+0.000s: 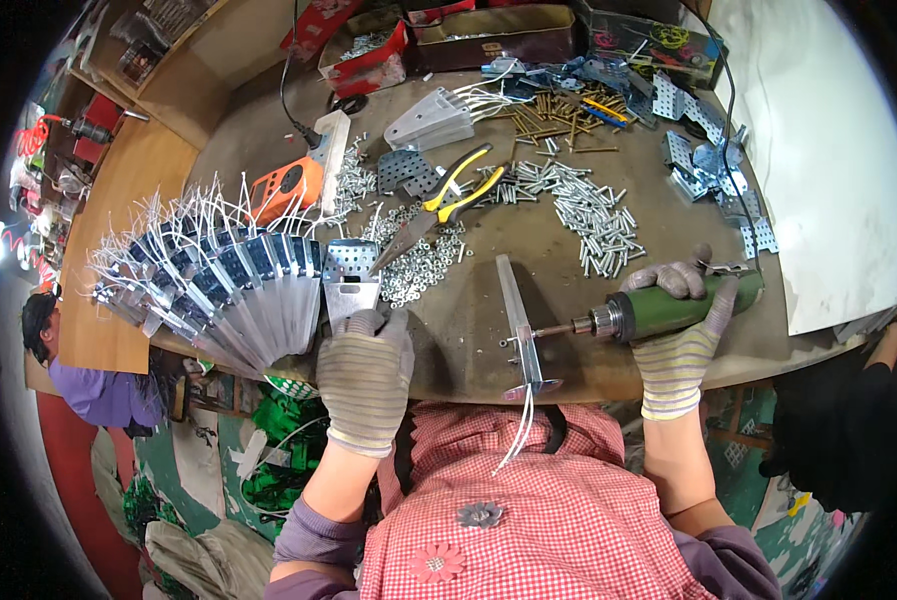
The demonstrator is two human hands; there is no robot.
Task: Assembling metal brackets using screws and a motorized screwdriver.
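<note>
Chk apron (568,520), drill (668,305) ovr brn tbl (658,185), wht panel (838,150).

Gloved left hand (366,382) and right hand (674,362) curl their fingers (672,279).

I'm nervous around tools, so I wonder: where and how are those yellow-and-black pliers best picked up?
Probably take the pliers by both handles, reaching down from the right: they splay open, away and rightward, while the pointed nose aims near-left among loose nuts.

Checked apron (558,520), striped gloves (363,385), purple sleeves (318,537)
</note>
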